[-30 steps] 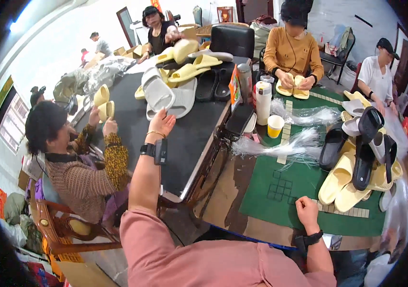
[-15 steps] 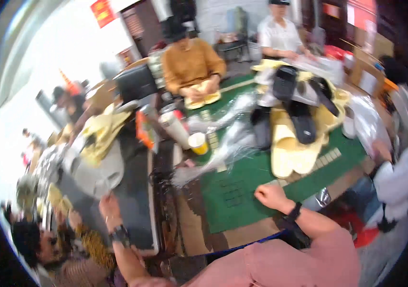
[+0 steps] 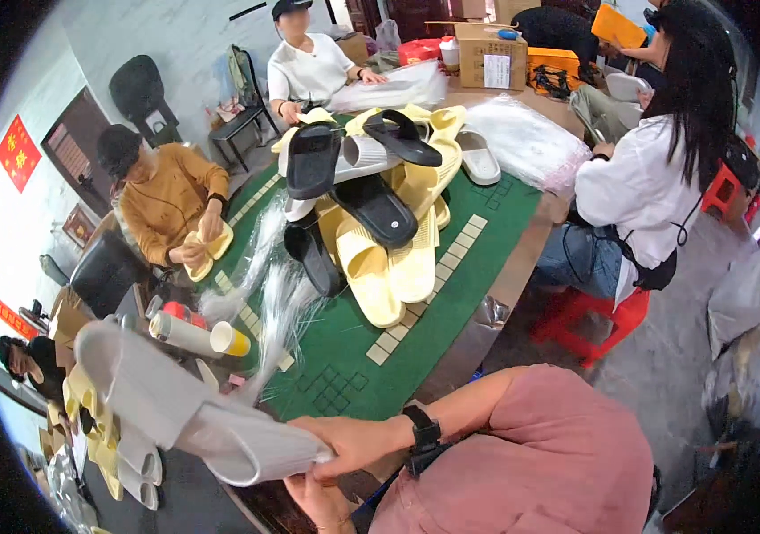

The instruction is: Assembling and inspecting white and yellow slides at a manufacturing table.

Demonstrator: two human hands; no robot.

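A pair of light grey slide slippers [image 3: 144,383], one overlapping the other, is held up at the lower left. My right hand [image 3: 357,448], with a black band on the wrist, grips the near end of the pair. Just below it my left hand [image 3: 313,500] is closed on the same end; its fingers are partly hidden. The far slipper reaches out over the dark table [image 3: 193,498] on the left. Ahead, black slippers [image 3: 378,212] lie piled on pale yellow slippers [image 3: 371,276] on the green tabletop [image 3: 415,356].
Clear plastic strands [image 3: 277,307] and a yellow-white cup [image 3: 230,339] sit left of the pile. Several small tiles [image 3: 442,271] line the mat. A person in mustard [image 3: 166,191] handles yellow slippers; one in white [image 3: 638,182] sits on a red stool [image 3: 589,325].
The grey slippers have come up off the left table toward me. My right hand has moved left from the green tabletop and taken hold of them beside my left. The view has turned right.
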